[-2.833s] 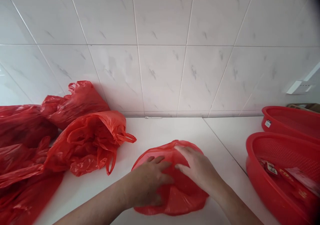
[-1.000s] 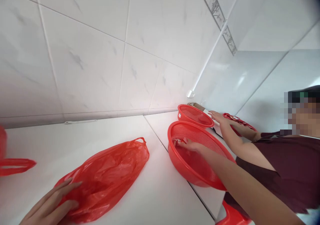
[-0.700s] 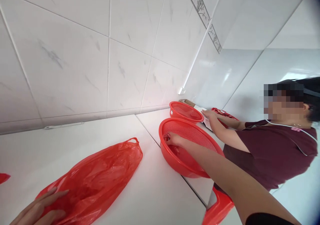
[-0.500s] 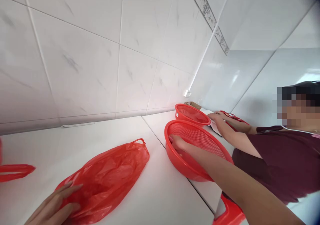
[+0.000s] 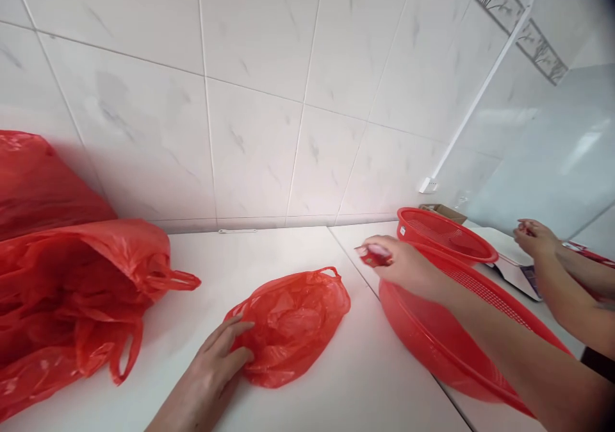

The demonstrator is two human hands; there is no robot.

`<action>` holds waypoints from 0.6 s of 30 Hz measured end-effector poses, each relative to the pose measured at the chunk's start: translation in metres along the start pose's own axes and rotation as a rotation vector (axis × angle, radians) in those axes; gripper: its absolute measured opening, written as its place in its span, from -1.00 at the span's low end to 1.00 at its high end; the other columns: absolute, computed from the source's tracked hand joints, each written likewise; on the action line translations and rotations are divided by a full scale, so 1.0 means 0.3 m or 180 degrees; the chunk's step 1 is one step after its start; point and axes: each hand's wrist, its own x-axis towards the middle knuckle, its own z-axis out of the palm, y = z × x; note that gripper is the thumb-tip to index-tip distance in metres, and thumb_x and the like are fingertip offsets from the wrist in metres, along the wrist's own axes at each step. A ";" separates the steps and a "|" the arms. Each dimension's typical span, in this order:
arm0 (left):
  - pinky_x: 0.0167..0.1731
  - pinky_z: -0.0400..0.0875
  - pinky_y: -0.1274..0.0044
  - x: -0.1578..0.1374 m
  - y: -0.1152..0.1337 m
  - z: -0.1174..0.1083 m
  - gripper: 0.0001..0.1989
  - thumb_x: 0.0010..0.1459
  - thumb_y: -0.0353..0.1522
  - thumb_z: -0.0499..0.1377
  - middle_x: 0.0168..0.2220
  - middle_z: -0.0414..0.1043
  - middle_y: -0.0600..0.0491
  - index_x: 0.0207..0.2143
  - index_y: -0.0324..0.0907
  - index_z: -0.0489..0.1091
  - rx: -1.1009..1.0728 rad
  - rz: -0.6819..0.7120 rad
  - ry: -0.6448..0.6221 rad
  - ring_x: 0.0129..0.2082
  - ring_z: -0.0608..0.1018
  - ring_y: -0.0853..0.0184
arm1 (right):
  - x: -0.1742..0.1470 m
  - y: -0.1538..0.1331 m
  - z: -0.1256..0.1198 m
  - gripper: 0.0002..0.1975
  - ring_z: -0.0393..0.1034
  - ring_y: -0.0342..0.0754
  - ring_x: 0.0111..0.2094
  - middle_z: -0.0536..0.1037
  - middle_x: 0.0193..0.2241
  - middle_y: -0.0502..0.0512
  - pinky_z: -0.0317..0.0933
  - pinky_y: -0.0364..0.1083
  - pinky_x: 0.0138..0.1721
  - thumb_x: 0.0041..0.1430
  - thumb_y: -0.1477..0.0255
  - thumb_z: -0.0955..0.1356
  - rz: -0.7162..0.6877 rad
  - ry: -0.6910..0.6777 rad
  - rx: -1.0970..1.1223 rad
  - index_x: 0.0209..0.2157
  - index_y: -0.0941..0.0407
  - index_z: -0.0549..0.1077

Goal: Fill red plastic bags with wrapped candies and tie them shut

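A small wrapped packet (image 5: 376,255) in red and whitish pink is pinched in my right hand (image 5: 406,268), above the near-left rim of a red mesh basket (image 5: 413,342). Its contents and print are too blurred to make out. At the centre of the white table lies a red plastic bag (image 5: 298,323) with its mouth open upward and a handle loop at the far right. My left hand (image 5: 216,361) reaches over the bag's left edge, fingers spread and resting on the plastic, thumb apart from them.
At left, a large red plastic bag (image 5: 120,252) lies with its mouth open, another full red bag (image 5: 43,182) behind it. A second red basket (image 5: 444,236) sits beyond the first. Another person's hands (image 5: 538,236) are over a white scale-like device (image 5: 504,252) at right.
My right hand has come up out of the basket with the packet. My view has turned left, bringing the large bags in. My left hand stays at the bag's edge.
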 end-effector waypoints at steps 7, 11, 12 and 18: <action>-0.02 0.42 0.46 -0.004 0.008 -0.012 -0.79 0.17 -0.46 0.05 0.10 0.34 0.10 -0.30 -0.02 0.44 0.0009 0.0014 0.0105 0.17 0.30 0.22 | 0.026 -0.139 0.346 -0.47 0.39 -0.16 -0.15 0.44 -0.15 -0.04 0.24 -0.17 -0.16 -0.08 0.76 0.20 -0.1441 -0.1624 -0.0301 -0.17 -0.06 0.46; 0.00 0.41 0.42 0.002 0.018 -0.027 -0.79 0.17 -0.46 0.05 0.11 0.33 0.09 -0.32 -0.03 0.44 0.0020 -0.0030 0.0008 0.17 0.30 0.20 | 0.050 -0.140 0.350 -0.35 0.21 -0.01 0.10 0.38 0.07 -0.03 0.15 -0.06 0.02 -0.07 0.65 0.29 -0.1562 -0.1678 -0.0523 0.09 -0.10 0.31; 0.01 0.40 0.41 0.004 0.019 -0.030 -0.78 0.17 -0.47 0.05 0.11 0.33 0.10 -0.32 -0.02 0.44 -0.0005 -0.0052 -0.0009 0.18 0.29 0.20 | 0.054 -0.125 0.315 -0.38 0.21 -0.01 0.11 0.37 0.08 -0.04 0.13 -0.05 0.05 -0.03 0.59 0.31 -0.1392 -0.1475 -0.0530 0.10 -0.11 0.30; 0.01 0.39 0.48 0.008 0.016 -0.026 -0.82 0.17 -0.43 0.08 0.09 0.37 0.13 -0.33 -0.01 0.45 -0.0193 -0.0052 0.0051 0.16 0.32 0.23 | 0.025 0.089 -0.002 -0.82 0.39 -0.11 -0.29 0.53 -0.26 -0.04 0.23 -0.13 -0.33 0.17 0.35 0.25 0.0464 0.0084 -0.1448 -0.19 -0.03 0.41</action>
